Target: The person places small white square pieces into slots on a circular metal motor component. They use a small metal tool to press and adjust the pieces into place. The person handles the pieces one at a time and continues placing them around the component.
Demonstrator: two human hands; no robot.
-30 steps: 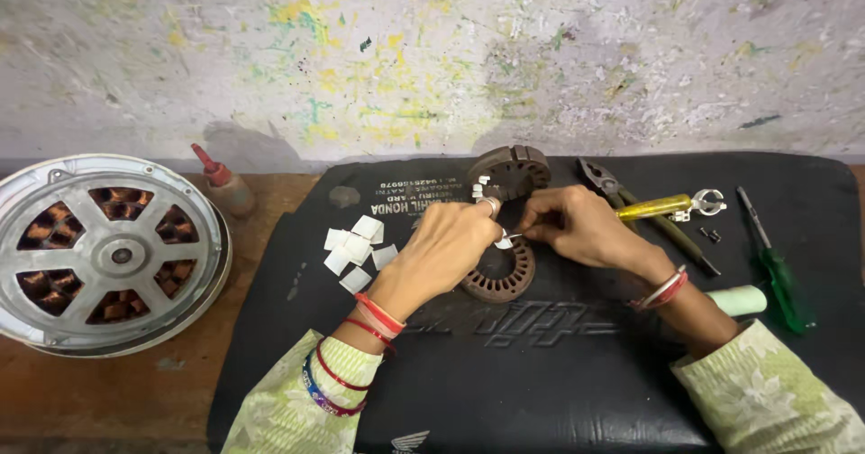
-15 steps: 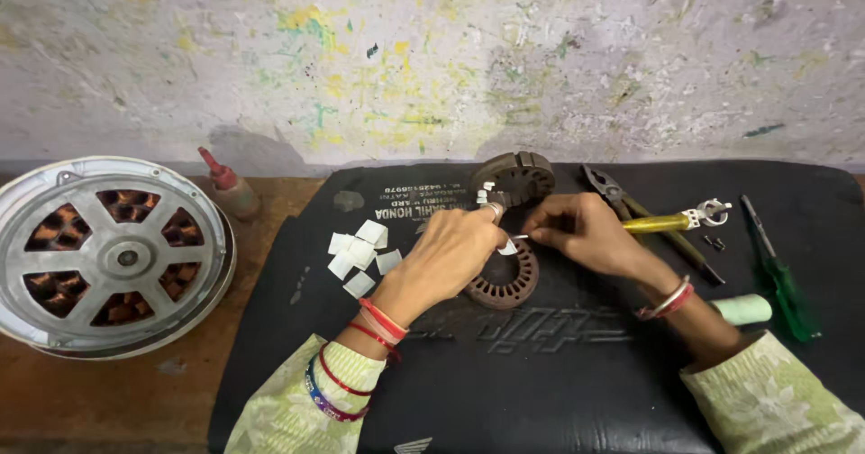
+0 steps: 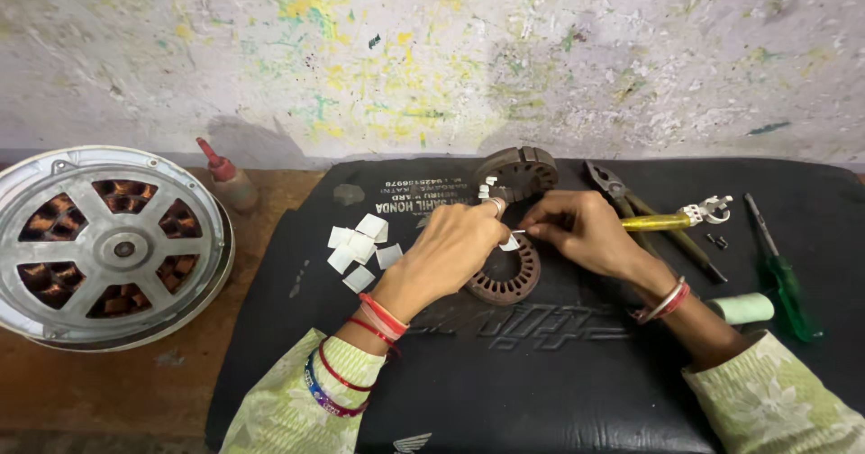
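Left hand [image 3: 455,247] lowered over the near-left rim of a rusty slotted stator core [image 3: 506,278], fingers curled and pinched on a small white paper slip [image 3: 510,243] at the top of the ring. Right hand [image 3: 581,229] directly opposite, fingertips closed narrow on the same slip, both hands almost touching above the core. Core lying flat on a black padded seat cover [image 3: 541,382] serving as the worktop surface, just below both hands. Second stator core [image 3: 516,170] standing tilted just beyond the fingertips, a few white slips beside it. Loose pile of white paper squares [image 3: 360,247] just left of the left hand. Fan motor housing [image 3: 108,247] with copper windings visible through its openings, well to the left of the left hand, on the brown wooden worktop [image 3: 108,391]. Small red-capped bottle [image 3: 227,179] between housing and paper pile, further back. Pliers [image 3: 631,206] and yellow-handled tool [image 3: 671,220] just beyond the right hand; green screwdriver [image 3: 782,274] and pale green roll [image 3: 741,308] to the right of the right wrist. Red bangles on both wrists.
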